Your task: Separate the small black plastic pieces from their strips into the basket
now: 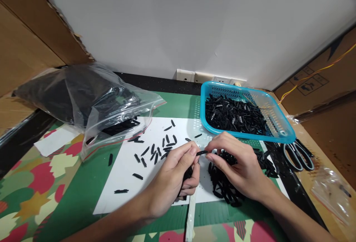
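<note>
My left hand point(178, 171) is curled around a bunch of small black plastic pieces, thumb and forefinger pinching one end of a single black piece point(201, 153). My right hand point(236, 164) pinches the other end of that same piece, just above a heap of black pieces point(222, 188) on the white sheet point(122, 182). More black pieces point(155, 151) lie scattered across the sheet to the left of my hands.
A turquoise basket point(278, 132) full of black pieces stands at the back right. A clear zip bag point(91, 101) of black pieces lies at the back left. Scissors point(299, 154) rest right of the basket. A small clear bag point(330, 193) lies at far right. Cardboard boxes flank both sides.
</note>
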The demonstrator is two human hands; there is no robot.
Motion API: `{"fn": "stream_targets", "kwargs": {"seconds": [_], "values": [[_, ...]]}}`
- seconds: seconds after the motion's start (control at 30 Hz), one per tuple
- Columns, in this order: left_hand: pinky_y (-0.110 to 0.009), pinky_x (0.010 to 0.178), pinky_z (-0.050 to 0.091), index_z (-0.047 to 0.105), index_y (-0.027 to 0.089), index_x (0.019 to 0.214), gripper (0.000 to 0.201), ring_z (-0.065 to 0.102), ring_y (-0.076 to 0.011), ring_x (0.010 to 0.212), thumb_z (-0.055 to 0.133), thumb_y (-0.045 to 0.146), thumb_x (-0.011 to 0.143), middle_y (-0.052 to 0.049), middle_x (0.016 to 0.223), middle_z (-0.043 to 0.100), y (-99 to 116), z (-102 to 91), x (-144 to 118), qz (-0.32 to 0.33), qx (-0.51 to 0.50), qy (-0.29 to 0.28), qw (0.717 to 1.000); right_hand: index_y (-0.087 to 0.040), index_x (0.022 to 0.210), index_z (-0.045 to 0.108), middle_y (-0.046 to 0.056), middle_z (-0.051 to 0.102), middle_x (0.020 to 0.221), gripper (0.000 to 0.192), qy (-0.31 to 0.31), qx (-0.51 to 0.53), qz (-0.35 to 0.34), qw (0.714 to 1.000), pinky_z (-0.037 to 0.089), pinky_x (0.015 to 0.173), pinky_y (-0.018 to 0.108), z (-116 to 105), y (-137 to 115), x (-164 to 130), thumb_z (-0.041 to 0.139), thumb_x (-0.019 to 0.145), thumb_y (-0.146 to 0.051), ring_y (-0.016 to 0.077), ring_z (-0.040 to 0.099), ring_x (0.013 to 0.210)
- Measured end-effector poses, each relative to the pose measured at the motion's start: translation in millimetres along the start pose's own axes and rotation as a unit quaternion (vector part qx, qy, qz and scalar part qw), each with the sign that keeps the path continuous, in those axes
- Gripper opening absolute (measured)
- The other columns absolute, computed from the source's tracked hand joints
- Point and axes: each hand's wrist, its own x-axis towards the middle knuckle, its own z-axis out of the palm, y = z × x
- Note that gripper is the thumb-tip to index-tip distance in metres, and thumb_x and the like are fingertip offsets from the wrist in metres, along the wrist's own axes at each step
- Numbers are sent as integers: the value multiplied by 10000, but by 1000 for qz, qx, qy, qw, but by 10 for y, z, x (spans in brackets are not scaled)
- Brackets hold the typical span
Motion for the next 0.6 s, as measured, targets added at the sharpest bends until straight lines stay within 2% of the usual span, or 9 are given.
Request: {"fn": "stream_targets", "kwargs": {"seconds": [0.27,0.6], "values": [[-148,399,180,395,239,865,399,237,-42,421,475,579,1057,115,550,396,-24,-25,17,-3,16,18,1000,-175,1014,666,54,712,916,83,-13,-13,-9,1000,479,783,321,24,17,22,598,1056,-153,195,600,848],[-146,390,172,395,244,879,401,252,-46,413,494,598,1040,116,545,393,-11,-29,15,-26,5,23,999,-180,1012,708,37,724,914,66,2,19,25,1000,491,779,312,6,19,12,646,1032,-167,178,630,844]]}}
